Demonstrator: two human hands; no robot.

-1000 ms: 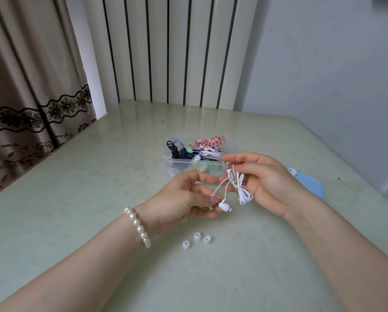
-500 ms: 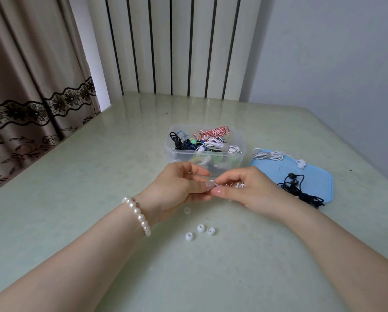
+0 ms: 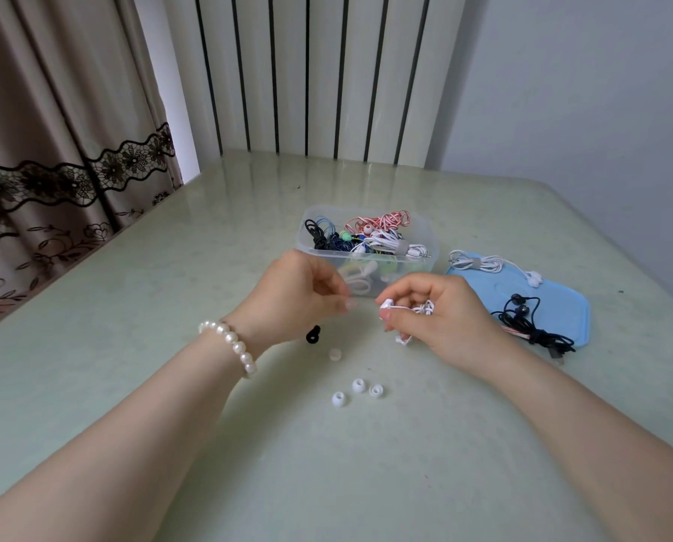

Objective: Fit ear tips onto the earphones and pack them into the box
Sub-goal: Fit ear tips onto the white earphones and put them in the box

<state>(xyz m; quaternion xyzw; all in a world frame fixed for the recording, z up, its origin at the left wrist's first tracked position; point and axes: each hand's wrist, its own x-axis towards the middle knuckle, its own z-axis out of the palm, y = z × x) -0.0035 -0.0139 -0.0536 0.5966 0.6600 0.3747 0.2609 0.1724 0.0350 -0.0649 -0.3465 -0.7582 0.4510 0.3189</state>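
White earphones (image 3: 413, 309), cable bundled, sit in the grip of the right hand (image 3: 440, 318), whose fingers curl round the coil while thumb and forefinger pinch one earbud (image 3: 386, 305) so that it points toward the left hand (image 3: 303, 295). The left hand's fingertips are drawn together just short of that bud; they seem to pinch something small and pale, probably an ear tip, though it is too blurred to be sure. The step in hand looks like fitting a tip onto this bud.

If so, the next move calls for lining the tip's bore up with the bud's nozzle and pressing it on squarely while the right hand holds the bud steady.

Four loose white ear tips (image 3: 358, 385) and one black one (image 3: 313, 335) lie on the pale green bench (image 3: 131, 307) below the hands. Beyond them stands the clear plastic box (image 3: 428, 248), already holding many coiled earphones. To its right a blue lid (image 3: 561, 307) carries a white pair (image 3: 479, 264) and a black pair (image 3: 530, 326), apparently yet to be packed.
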